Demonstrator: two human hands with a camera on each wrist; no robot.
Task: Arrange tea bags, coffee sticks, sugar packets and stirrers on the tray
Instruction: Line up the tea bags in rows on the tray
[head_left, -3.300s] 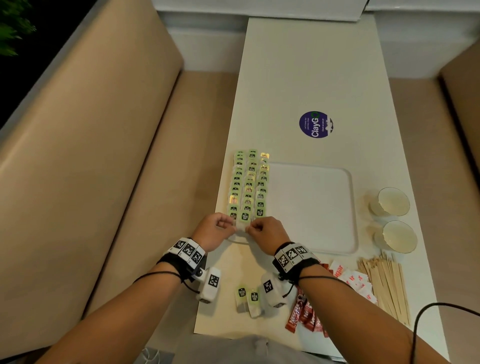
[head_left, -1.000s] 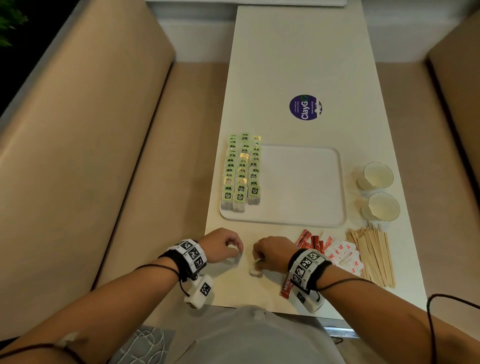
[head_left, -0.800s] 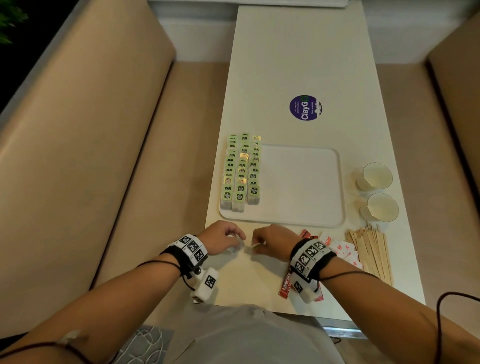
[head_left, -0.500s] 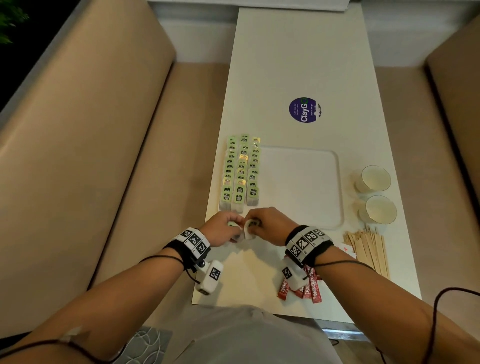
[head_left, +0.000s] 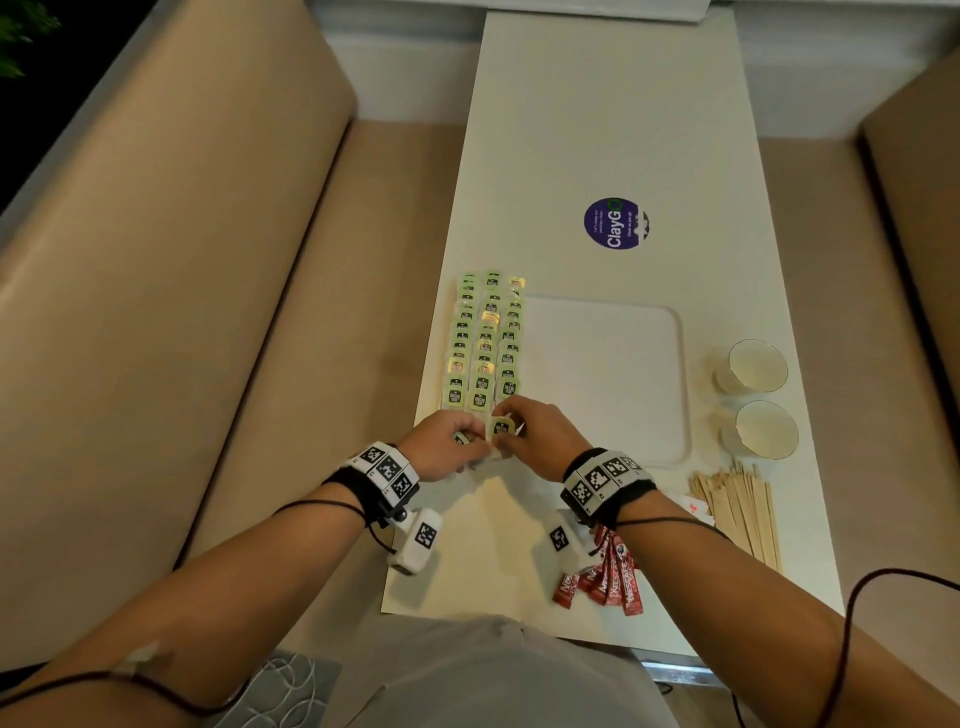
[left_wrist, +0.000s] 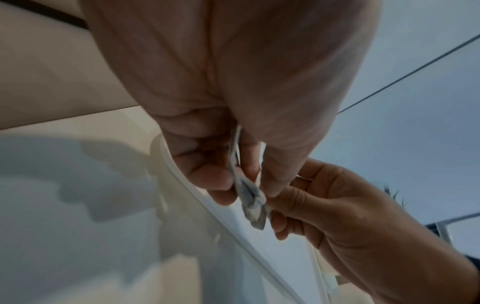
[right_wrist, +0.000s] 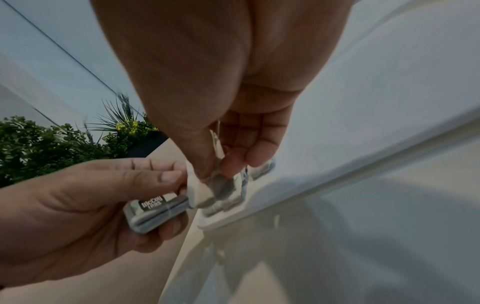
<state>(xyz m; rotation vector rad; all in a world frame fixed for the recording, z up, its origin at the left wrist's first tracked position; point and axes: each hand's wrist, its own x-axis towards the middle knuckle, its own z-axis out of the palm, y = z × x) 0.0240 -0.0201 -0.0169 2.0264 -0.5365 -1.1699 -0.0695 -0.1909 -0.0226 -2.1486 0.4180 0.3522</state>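
Three rows of green tea bags (head_left: 485, 343) fill the left side of the white tray (head_left: 623, 364). Both hands meet at the tray's near-left corner. My left hand (head_left: 465, 441) grips a small stack of tea bags (right_wrist: 155, 211) between thumb and fingers. My right hand (head_left: 511, 427) pinches one tea bag (head_left: 501, 427) just in front of the rows. Red coffee sticks (head_left: 602, 577) lie by the near table edge under my right wrist. The white sugar packets (head_left: 693, 506) are mostly hidden by my arm, and wooden stirrers (head_left: 737, 512) lie to their right.
Two paper cups (head_left: 753, 366) (head_left: 763, 428) stand right of the tray. A purple round sticker (head_left: 615, 223) is on the table beyond it. Beige bench seats (head_left: 208, 260) flank the narrow white table. The tray's right part is bare.
Both hands took tea bags from the table near its front edge and moved forward with them to the tray's near-left corner. The view shifted slightly.
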